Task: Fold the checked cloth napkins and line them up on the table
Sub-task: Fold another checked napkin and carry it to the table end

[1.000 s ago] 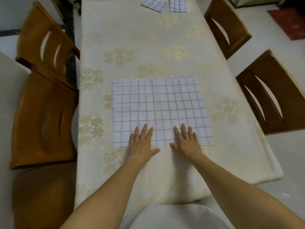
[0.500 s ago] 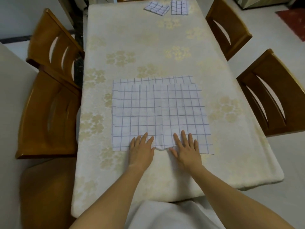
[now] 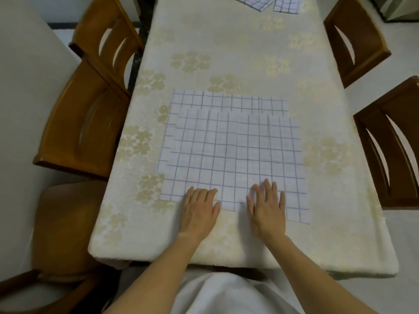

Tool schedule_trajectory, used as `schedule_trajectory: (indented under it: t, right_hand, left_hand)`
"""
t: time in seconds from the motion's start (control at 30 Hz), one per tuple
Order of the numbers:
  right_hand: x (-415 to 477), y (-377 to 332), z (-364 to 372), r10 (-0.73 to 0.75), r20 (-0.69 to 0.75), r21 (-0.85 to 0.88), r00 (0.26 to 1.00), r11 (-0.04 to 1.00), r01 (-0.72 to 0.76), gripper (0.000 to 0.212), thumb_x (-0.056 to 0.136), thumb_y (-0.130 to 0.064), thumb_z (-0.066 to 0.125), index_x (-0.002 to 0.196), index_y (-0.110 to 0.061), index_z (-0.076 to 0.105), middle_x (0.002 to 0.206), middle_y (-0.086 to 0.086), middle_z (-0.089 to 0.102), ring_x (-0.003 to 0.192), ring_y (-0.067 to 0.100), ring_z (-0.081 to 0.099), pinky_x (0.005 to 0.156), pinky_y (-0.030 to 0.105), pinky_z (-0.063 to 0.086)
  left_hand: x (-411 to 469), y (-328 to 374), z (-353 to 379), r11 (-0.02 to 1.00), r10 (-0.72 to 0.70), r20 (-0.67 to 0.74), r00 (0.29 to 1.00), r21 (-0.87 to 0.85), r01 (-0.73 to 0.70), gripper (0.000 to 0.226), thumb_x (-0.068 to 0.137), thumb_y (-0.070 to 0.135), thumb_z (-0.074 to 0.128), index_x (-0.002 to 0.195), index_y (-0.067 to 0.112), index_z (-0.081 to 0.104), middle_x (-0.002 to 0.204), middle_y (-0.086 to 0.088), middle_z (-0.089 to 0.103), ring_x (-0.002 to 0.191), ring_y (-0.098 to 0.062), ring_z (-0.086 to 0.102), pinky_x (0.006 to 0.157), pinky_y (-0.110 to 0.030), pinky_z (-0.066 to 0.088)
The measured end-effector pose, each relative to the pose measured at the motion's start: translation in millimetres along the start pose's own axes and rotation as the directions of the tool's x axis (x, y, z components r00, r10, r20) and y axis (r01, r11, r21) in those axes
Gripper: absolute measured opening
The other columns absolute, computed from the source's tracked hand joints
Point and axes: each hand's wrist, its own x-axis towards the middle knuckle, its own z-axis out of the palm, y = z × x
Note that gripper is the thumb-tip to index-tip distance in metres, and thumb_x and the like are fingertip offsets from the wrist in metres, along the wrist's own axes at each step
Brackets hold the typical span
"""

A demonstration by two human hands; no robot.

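Note:
Two white napkins with a blue check lie stacked in the middle of the table. The top napkin is spread flat and reaches toward me; the lower napkin shows as a strip beyond it and along its left side. My left hand and my right hand press flat, fingers apart, on the top napkin's near edge. Two folded checked napkins lie side by side at the table's far end.
The table wears a cream cloth with pale gold flowers. Wooden chairs stand along both sides: two on the left, two on the right. Another chair seat is at my near left.
The top napkin has slid toward me under both palms, uncovering a strip of the lower napkin at the far edge. The camera moved closer over the table.

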Motion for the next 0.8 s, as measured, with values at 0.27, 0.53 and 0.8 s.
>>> schedule_trajectory:
  t: [0.27, 0.53, 0.8]
  right_hand:
    - [110.5, -52.9, 6.7, -0.155, 0.015, 0.066, 0.988, 0.986, 0.154, 0.063, 0.107, -0.048, 0.009, 0.162, -0.020, -0.003, 0.169, 0.004, -0.011, 0.155, 0.025, -0.014, 0.126, 0.045, -0.007]
    - [110.9, 28.1, -3.1, 0.009, 0.012, -0.076, 1.000, 0.997, -0.008, 0.077, 0.097, -0.070, 0.003, 0.160, -0.029, -0.015, 0.167, -0.003, -0.023, 0.153, 0.023, -0.022, 0.125, 0.047, -0.010]
    - [206.4, -30.0, -29.5, -0.184, -0.088, -0.011, 0.979, 0.983, 0.184, 0.065, 0.108, -0.043, 0.025, 0.162, -0.017, 0.000, 0.170, 0.003, -0.006, 0.156, 0.024, -0.008, 0.126, 0.041, -0.006]
  left_hand:
    - [126.9, 12.0, 4.3, 0.995, -0.068, 0.109, 0.992, 0.081, 0.060, 0.065, 0.108, 0.039, 0.028, 0.163, 0.027, -0.005, 0.170, 0.001, -0.013, 0.156, -0.026, -0.017, 0.126, -0.050, -0.008]
    - [127.4, -5.2, 15.9, 0.975, -0.220, 0.085, 0.972, 0.046, 0.216, 0.064, 0.105, 0.058, 0.011, 0.162, 0.035, -0.006, 0.170, 0.007, -0.014, 0.157, -0.027, -0.013, 0.125, -0.054, -0.006]
    - [228.6, 2.7, -9.3, 0.995, -0.089, 0.049, 0.995, 0.043, 0.087, 0.058, 0.110, 0.043, 0.017, 0.163, 0.029, -0.001, 0.171, 0.002, -0.009, 0.157, -0.025, -0.011, 0.126, -0.048, -0.008]
